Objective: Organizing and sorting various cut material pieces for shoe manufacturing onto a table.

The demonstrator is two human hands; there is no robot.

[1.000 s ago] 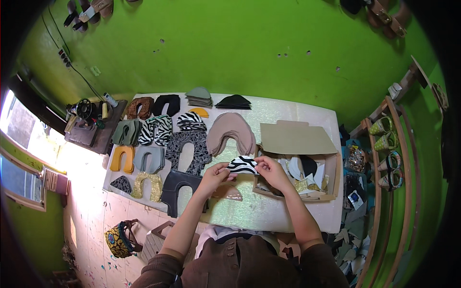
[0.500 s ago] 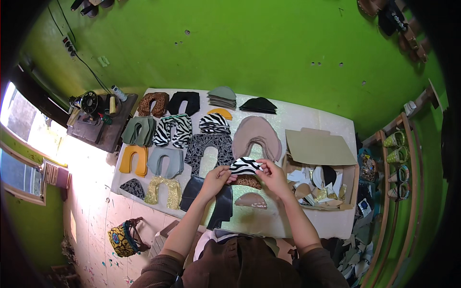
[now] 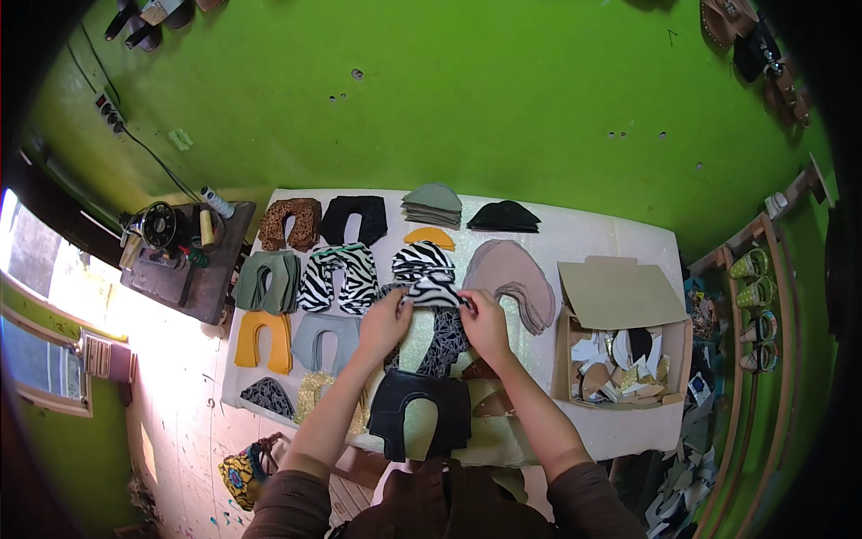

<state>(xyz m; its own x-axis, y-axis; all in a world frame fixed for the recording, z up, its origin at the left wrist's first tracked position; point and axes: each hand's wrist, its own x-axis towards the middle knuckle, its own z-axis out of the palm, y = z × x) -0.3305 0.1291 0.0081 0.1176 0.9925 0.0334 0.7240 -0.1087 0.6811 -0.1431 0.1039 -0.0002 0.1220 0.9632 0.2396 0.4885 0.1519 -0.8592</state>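
Both hands meet over the middle of the table [image 3: 611, 238]; the left hand [image 3: 384, 316] and right hand [image 3: 485, 321] each pinch one end of a small zebra piece [image 3: 435, 291], fingers pressed together on its edges, holding it just above the dark patterned stack [image 3: 444, 337] that lies between the wrists. The piece hangs close over a second zebra cap [image 3: 423, 260] toward the far edge, and just beside the pink stack [image 3: 512, 278] on the right.

Around them the cut shapes lie in tight rows: a zebra horseshoe [image 3: 339, 275], a grey one [image 3: 325, 340], a yellow one [image 3: 264, 340] near the left edge, a black one [image 3: 420, 411] at the near edge. An open box [image 3: 620, 346] of scraps sits at the right end.

The risk, as I judge it, is in the crowding; a wrist or sleeve dragged low could shove the patterned stack or the black horseshoe askew, and the latter already overhangs the near edge; the thin piece, held only by its ends, may fold or slip from one pinch; set down carelessly, it could be lost against the matching zebra cap.
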